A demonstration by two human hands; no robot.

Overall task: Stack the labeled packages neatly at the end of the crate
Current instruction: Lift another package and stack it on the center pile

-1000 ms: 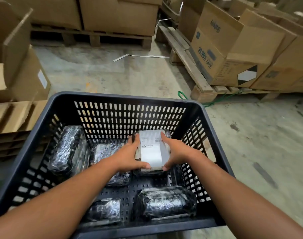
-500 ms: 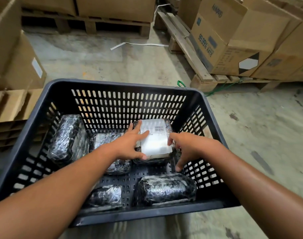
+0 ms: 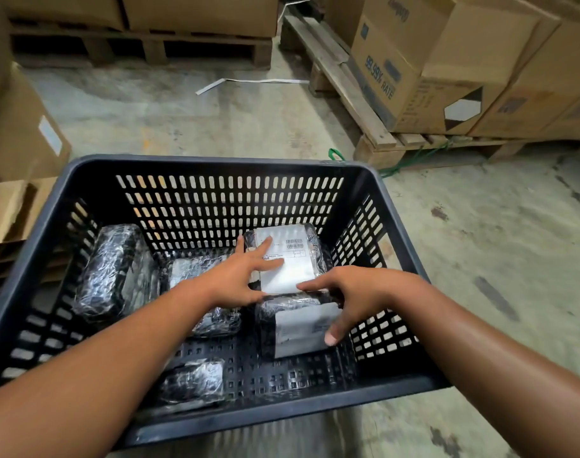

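A black slotted crate (image 3: 216, 160) holds several packages wrapped in shiny black film. One labelled package (image 3: 291, 259) lies label-up in the far right corner, against the end wall. My left hand (image 3: 242, 279) rests flat on it with fingers spread. Just in front of it, a second labelled package (image 3: 298, 328) is tilted with its white label facing me. My right hand (image 3: 348, 299) grips it, thumb pressed on the label. Three more wrapped packages lie at the far left (image 3: 113, 269), in the middle (image 3: 216, 322) and near the front (image 3: 196, 381).
The crate stands on a concrete floor. Cardboard boxes on a wooden pallet (image 3: 374, 127) are to the right, another loaded pallet (image 3: 143, 44) is behind, and flattened cardboard (image 3: 11, 206) lies left. A white strap (image 3: 249, 82) and a green cord (image 3: 404, 163) lie on the floor.
My right hand left the far labelled package and took the front-right package, turning its label up and bringing it toward the far one. My left hand stayed on the far package.
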